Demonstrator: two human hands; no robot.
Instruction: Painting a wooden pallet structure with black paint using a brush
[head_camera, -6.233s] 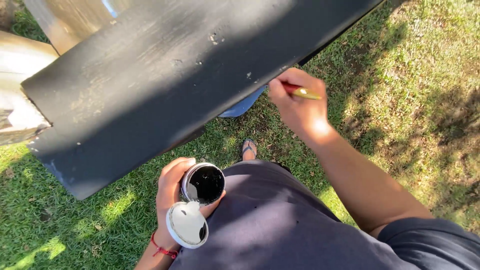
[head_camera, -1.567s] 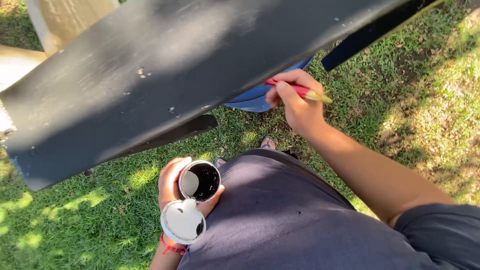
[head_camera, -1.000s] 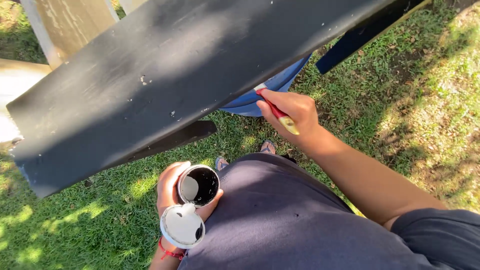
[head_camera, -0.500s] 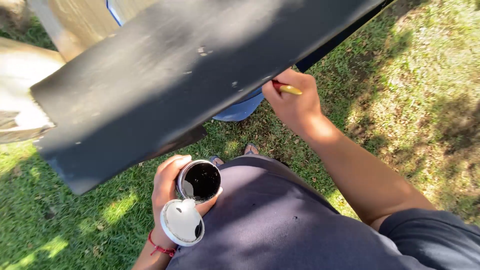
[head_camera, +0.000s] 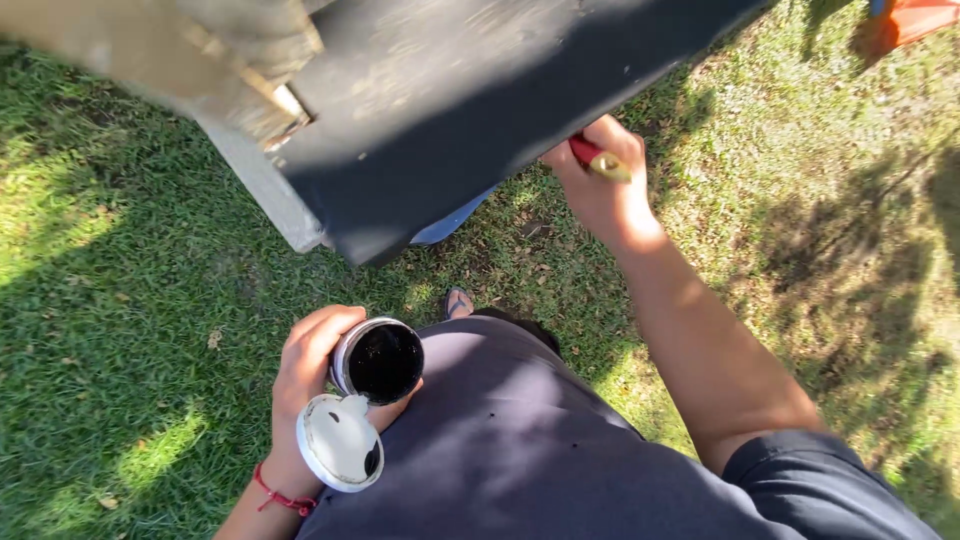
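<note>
The black board (head_camera: 450, 110) looks mostly coated — right hand (head_camera: 600, 185) clenched on a red-handled brush (head_camera: 598, 160) at its near edge, left hand (head_camera: 310, 385) grasping the open paint can (head_camera: 378, 362).

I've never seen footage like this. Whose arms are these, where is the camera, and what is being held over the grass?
There is no machine here: a person wears a camera on the head, so the one picture looks straight down at their own body and two bare hands. The left hand holds a small open can of black paint, its white lid hanging open at the side; a red string bracelet circles that wrist. The right hand reaches up and grips a brush handle, red with a yellowish end; its bristles are hidden behind the black-painted board that slants across the top. Below lies sunlit grass, and a sandalled foot peeks out.
</note>
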